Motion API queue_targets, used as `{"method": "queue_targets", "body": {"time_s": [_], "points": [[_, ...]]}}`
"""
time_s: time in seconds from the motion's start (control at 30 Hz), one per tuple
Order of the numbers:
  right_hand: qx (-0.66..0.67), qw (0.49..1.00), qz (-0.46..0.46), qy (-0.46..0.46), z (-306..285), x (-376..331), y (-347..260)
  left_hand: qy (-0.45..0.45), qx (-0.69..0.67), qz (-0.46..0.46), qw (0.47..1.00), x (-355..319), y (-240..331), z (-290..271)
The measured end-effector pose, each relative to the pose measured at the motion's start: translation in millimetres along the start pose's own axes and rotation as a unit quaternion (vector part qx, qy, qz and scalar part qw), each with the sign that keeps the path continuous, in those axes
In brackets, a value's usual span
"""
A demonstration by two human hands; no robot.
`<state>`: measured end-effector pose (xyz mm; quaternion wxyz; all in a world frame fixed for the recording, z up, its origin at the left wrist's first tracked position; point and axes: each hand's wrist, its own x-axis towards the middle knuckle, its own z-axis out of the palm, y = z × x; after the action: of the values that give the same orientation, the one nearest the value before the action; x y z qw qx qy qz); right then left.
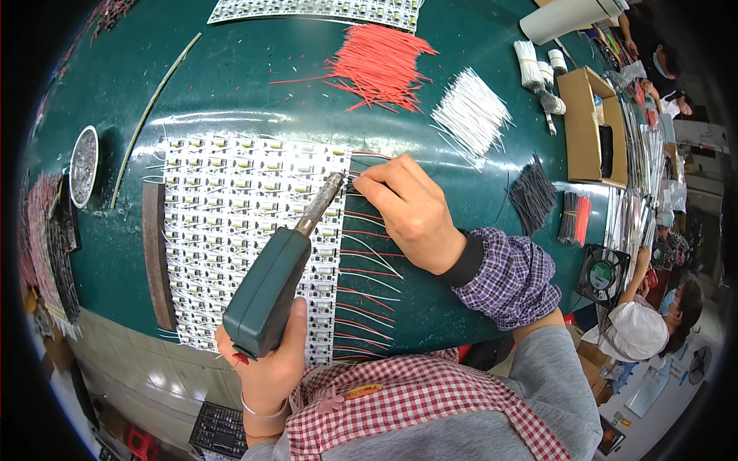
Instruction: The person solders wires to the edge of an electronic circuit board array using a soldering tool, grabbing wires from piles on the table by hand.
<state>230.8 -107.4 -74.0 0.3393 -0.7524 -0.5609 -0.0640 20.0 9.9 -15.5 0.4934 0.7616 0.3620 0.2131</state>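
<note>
A white panel of small circuit boards lies on the green bench in front of me. My left hand is wrapped round the handle of a dark green soldering gun. Its metal tip reaches the panel's upper right edge. Beside that tip, my right hand is closed in a pinch at the panel's edge, apparently on a thin wire; the fingers hide most of it. Red and white wires stick out to the right along the panel's edge below this hand.
A dark bar lies along the panel's left edge. Beyond the panel are piles of red wires, white wires and black wires. A small bowl sits left; a cardboard box and fan stand right. Other people work at far right.
</note>
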Motion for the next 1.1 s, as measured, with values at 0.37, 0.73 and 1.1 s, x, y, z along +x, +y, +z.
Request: {"method": "queue_targets", "body": {"time_s": [0.37,0.73,1.1], "points": [[-0.005,1.0,-0.004,0.003,0.7,0.2,0.3,-0.049,-0.021,-0.006,0.999,9.5,10.8,-1.1],[0.01,1.0,0.011,0.009,0.6,0.0,-1.9,0.036,-0.026,-0.063,0.997,-5.7,12.3,-3.5],[-0.001,1.0,-0.011,0.016,-5.7,-6.9,-11.8,0.036,-0.018,-0.049,0.998,-16.3,3.2,-9.0]]}}
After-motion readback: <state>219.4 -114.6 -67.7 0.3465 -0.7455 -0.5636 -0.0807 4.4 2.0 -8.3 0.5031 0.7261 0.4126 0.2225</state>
